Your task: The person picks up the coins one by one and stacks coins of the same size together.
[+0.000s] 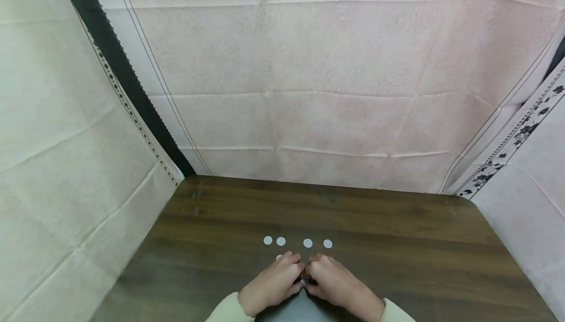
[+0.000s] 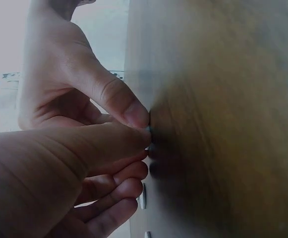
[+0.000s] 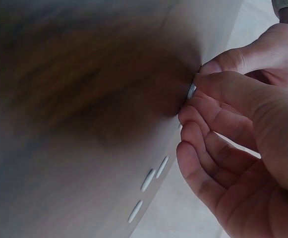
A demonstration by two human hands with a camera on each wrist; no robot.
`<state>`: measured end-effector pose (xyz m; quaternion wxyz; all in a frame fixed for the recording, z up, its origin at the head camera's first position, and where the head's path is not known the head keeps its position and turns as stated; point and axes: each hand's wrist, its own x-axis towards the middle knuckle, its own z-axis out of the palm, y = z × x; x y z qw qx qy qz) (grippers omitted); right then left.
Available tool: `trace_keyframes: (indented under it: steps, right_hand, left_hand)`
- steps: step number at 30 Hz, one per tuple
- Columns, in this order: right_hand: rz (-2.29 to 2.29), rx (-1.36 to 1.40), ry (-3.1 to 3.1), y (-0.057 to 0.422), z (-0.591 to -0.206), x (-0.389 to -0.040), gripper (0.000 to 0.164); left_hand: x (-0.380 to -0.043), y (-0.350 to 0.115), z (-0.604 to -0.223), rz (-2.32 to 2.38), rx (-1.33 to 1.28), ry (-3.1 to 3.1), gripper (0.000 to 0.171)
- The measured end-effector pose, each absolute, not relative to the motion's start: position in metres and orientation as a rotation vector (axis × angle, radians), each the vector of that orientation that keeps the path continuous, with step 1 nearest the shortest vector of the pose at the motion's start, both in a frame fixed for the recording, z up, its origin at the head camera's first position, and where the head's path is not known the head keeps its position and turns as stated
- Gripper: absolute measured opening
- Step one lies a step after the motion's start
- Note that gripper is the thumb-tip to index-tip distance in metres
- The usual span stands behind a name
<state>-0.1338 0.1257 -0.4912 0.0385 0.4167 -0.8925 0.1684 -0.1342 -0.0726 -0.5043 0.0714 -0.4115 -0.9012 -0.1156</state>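
My left hand (image 1: 275, 280) and right hand (image 1: 333, 280) meet low over the wooden table (image 1: 375, 224), fingertips almost together. Between them sits a small round white disc (image 1: 302, 281), mostly covered by fingers. The right wrist view gives its edge (image 3: 191, 90) between the right thumb and forefinger, close against the tabletop. Seen from the left wrist, the left thumb and fingers bend around the same spot, where only a sliver of the disc shows. Just beyond the hands lie several similar discs (image 1: 307, 243); one (image 1: 279, 257) is partly hidden by the left fingers.
Pale patterned cloth (image 1: 309, 67) hangs behind the table's far edge. More cloth sheets stand along the left (image 1: 66, 165) and right (image 1: 529, 204) sides. A black strip (image 1: 132, 82) runs down the left corner.
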Motion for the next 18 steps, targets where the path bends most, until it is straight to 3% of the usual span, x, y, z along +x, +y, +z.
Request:
trace_keyframes:
  steps: [18]
  right_hand:
    - [0.558, 1.273, -2.765, 0.11, -0.493, -0.13, 0.029]
  left_hand:
    - [-0.128, -0.09, -0.507, -0.459, -1.237, -2.699, 0.015]
